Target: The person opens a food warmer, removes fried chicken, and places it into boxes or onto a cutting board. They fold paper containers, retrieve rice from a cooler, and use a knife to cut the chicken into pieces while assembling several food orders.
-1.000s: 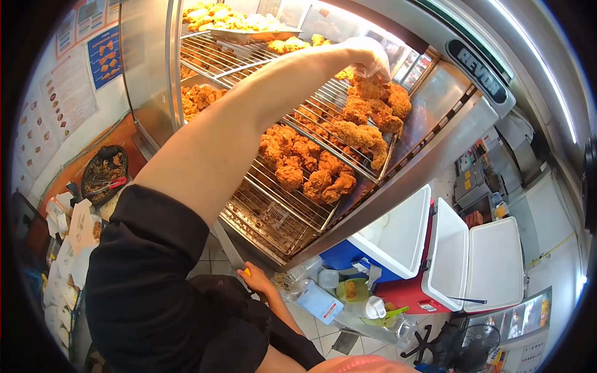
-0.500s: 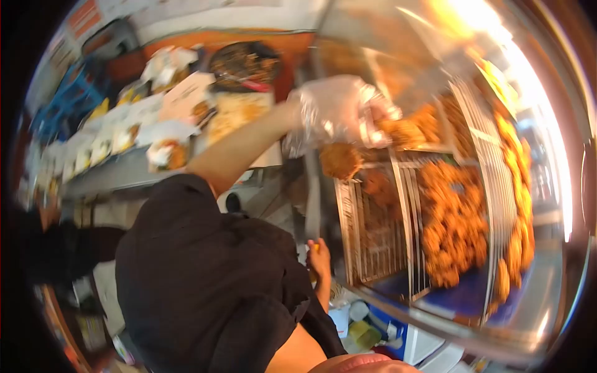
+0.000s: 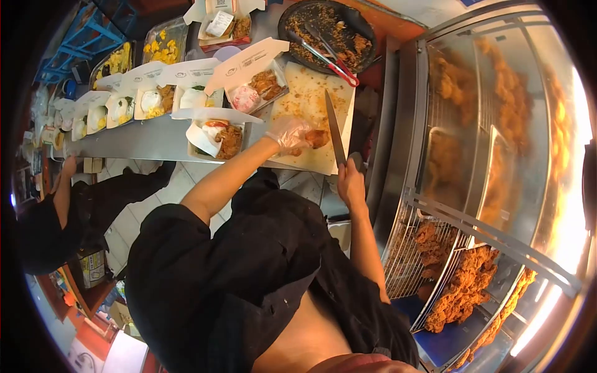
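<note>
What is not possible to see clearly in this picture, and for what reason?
In the head view:
- Chicken piece: its near end, covered by the gloved left hand.
- Knife: most of its handle, covered by the right hand.
- Cabinet chicken: single pieces, blurred behind the glass.
- Slip: its print, too small.
- Other person: the head, cut off by the dark left edge.
</note>
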The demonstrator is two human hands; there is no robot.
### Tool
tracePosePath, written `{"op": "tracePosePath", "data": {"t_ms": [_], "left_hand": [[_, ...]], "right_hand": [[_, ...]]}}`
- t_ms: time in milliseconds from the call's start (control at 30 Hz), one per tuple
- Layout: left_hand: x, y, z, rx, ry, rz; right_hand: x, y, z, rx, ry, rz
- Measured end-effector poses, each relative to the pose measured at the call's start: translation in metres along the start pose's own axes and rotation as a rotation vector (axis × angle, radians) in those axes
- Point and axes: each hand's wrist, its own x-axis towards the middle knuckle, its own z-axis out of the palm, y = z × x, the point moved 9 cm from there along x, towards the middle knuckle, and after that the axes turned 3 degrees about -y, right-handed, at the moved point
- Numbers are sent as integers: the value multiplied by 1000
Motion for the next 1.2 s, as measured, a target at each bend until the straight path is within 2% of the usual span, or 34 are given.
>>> {"op": "tracePosePath", "data": {"t_ms": [33, 67, 133, 167, 233, 267, 333, 367, 433, 467, 533, 567, 600, 667, 700, 733, 800, 833, 867, 933, 1000, 1067, 1133, 1167, 1200], "left_hand": [[-4, 6, -17, -90, 103, 14], [-6, -3, -7, -99, 100, 5], [-14, -44, 33, -23, -106, -294], [-17, -48, 40, -30, -108, -305], [-30, -63, 64, -407, -192, -542], [-32, -66, 67, -413, -190, -557], [-24, -53, 60, -334, -102, -330], [-28, -52, 63, -339, -104, -342], [-36, -52, 57, -418, -159, -538], [-35, -44, 51, -418, -154, -547], [-30, -27, 30, -158, -79, -489], [-36, -26, 36, -167, -88, -499], [-39, -31, 45, -215, -120, -534], [-38, -41, 46, -241, -162, -567], [-37, -35, 45, -204, -185, -543], [-33, -34, 41, -158, -194, -516], [-34, -33, 37, -171, -135, -495], [-33, -32, 32, -190, -68, -467], [-30, -29, 31, -199, -68, -465], [-33, -26, 32, -533, -103, -522], [-38, -21, 35, -443, -134, -566], [-36, -28, 33, -355, -132, -620], [-31, -27, 25, -255, -86, -499], [-34, -28, 31, -266, -94, -500], [-33, -28, 38, -284, -77, -483]], "right_hand": [[11, -9, 5, -23, -40, 11], [20, -15, 9, -49, -78, 16], [30, -18, 14, -172, -133, 31], [34, -19, 15, -175, -155, 3], [35, -26, 14, -182, -195, -29], [35, -27, 11, -184, -219, -20], [34, -30, 8, -186, -257, -11], [35, -31, 8, -190, -270, -14], [39, -20, 13, -180, -280, 45], [39, -18, 20, -182, -289, 38], [34, -37, 34, -200, -175, -181], [35, -26, 49, -182, -76, -210], [45, -22, 47, -188, -82, -212], [64, -33, 50, -136, -115, -370], [71, -38, 35, -87, -240, -211], [73, -48, 21, -177, -308, -192], [38, -46, 28, -143, -217, -104], [22, -61, 36, -79, -13, -404], [36, -19, 69, -17, 38, -271], [53, -43, 57, -76, -116, -219], [49, -54, 25, -91, -182, -120], [41, -54, 30, -120, -257, -48], [18, -56, 44, -113, -88, -74], [21, -42, 66, -59, 11, -205], [28, -41, 63, -71, 7, -201]]}}
